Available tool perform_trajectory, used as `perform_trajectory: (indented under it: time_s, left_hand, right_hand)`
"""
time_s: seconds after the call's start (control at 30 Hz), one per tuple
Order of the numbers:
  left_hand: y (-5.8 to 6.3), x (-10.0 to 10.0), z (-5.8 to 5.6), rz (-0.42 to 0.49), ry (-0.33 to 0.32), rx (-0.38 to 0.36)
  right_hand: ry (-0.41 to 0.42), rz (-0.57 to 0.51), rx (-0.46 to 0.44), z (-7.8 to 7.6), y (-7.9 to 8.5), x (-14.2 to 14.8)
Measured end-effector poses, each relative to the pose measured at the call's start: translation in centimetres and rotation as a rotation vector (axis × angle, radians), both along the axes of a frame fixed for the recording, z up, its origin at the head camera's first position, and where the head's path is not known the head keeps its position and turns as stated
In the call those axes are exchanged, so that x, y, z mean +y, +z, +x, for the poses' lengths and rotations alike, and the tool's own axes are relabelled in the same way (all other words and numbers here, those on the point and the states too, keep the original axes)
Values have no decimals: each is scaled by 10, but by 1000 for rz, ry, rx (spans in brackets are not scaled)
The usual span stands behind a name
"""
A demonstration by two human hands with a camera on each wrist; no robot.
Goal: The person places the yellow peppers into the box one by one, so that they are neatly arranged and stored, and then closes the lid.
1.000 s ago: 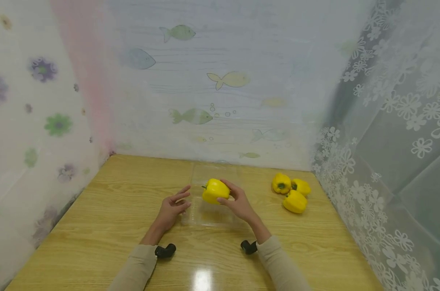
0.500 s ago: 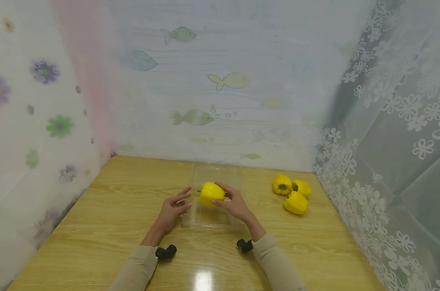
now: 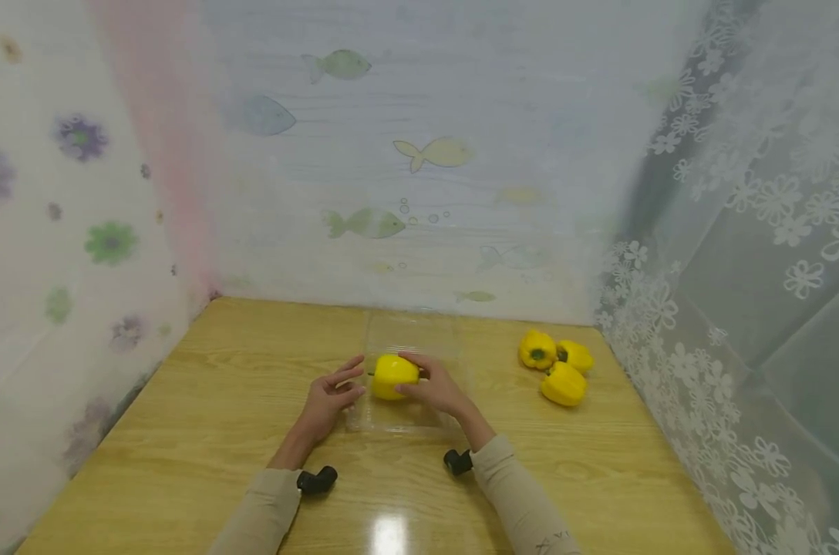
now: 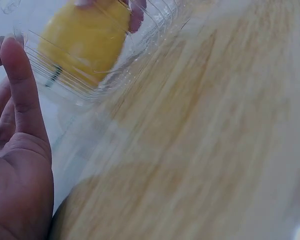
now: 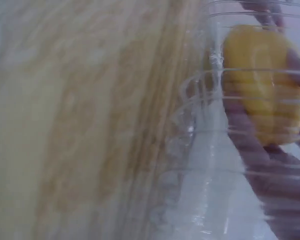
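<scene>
My right hand (image 3: 435, 385) grips a yellow bell pepper (image 3: 394, 378), which lies sideways with its green stem to the left. Thumb and fingers span its right end. Both are over the near left part of a clear plastic container (image 3: 409, 428). In the left wrist view the pepper (image 4: 85, 42) shows through the ribbed container wall (image 4: 75, 90); in the right wrist view the pepper (image 5: 262, 82) is behind clear plastic too. My left hand (image 3: 325, 401) stays at the container's left side, fingers loosely extended and spread, thumb tip right at the rim.
Three more yellow bell peppers, a back one (image 3: 536, 350), a right one (image 3: 576, 357) and a front one (image 3: 564, 385), lie grouped on the wooden table (image 3: 239, 401) at the right. Behind stands a fish-print curtain (image 3: 419, 254); a flowered sheet (image 3: 100, 308) hangs at the left.
My right hand has carried the bell pepper left and toward me, lower over the container's near left part. The left hand and the three other peppers have stayed in place.
</scene>
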State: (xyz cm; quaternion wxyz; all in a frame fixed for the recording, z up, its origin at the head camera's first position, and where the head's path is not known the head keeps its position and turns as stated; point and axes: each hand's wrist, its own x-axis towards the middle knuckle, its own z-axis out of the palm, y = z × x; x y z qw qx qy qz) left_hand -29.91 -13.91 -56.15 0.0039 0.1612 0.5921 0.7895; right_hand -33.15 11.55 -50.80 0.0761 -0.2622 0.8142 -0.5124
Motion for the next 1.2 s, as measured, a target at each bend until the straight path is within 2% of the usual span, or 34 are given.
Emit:
perform_trajectory:
  time_s: [0.03, 0.13, 0.4, 0.7, 0.93, 1.2]
  left_hand:
    - [0, 0, 0, 5, -2, 1]
    - [0, 0, 0, 1, 1, 7]
    - [3, 1, 2, -11, 1, 2]
    - [1, 1, 1, 2, 11, -3]
    - [1, 1, 1, 6, 9, -4]
    - [0, 1, 0, 12, 0, 2]
  right_hand:
    - [-5, 11, 2, -3, -5, 0]
    - [-1, 40, 10, -4, -7, -1]
    - [55, 36, 36, -2, -7, -2]
    - [-5, -10, -67, 0, -10, -1]
    - [-3, -29, -75, 1, -9, 1]
    - [0, -94, -154, 1, -10, 2]
